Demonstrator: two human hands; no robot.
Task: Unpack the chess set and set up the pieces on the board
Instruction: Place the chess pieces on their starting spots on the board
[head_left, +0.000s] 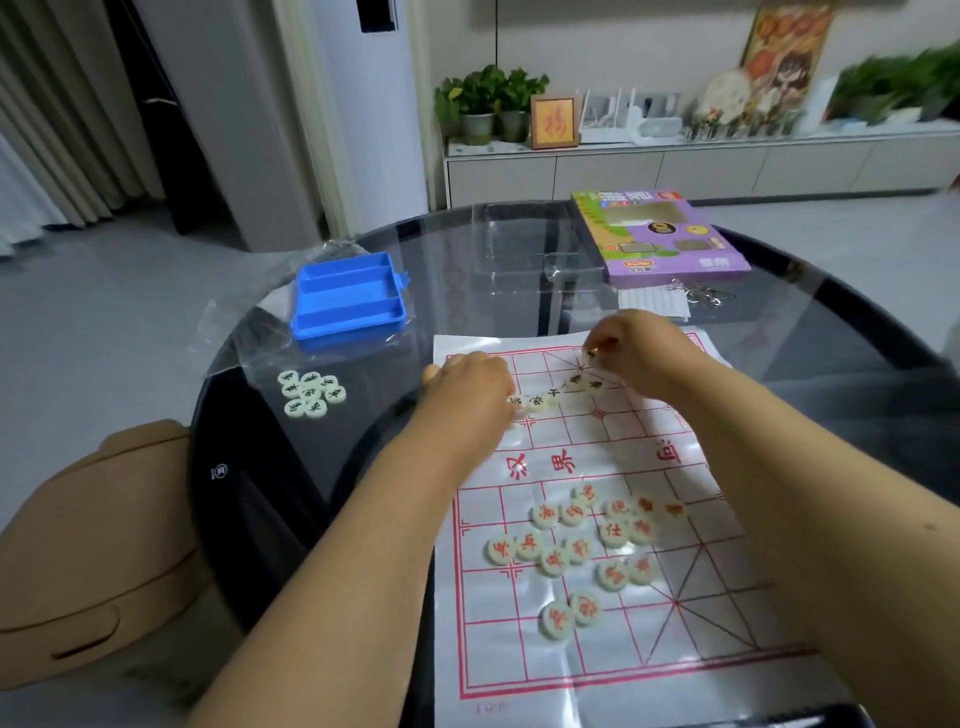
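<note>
Reaching over the far half of the paper board (649, 670), both hands work among the black-lettered pieces (540, 401). The left hand (470, 387) lies knuckles-up at the board's far left, fingers curled over pieces there; whether it grips one I cannot tell. The right hand (631, 351) pinches a single piece (591, 355) at the far edge. Red-lettered pieces (576, 545) lie scattered on the near half. More black-lettered pieces (310, 393) cluster on the dark surface (291, 467) left of the board, near the blue tray (347, 301). The purple box (660, 236) sits far right.
</note>
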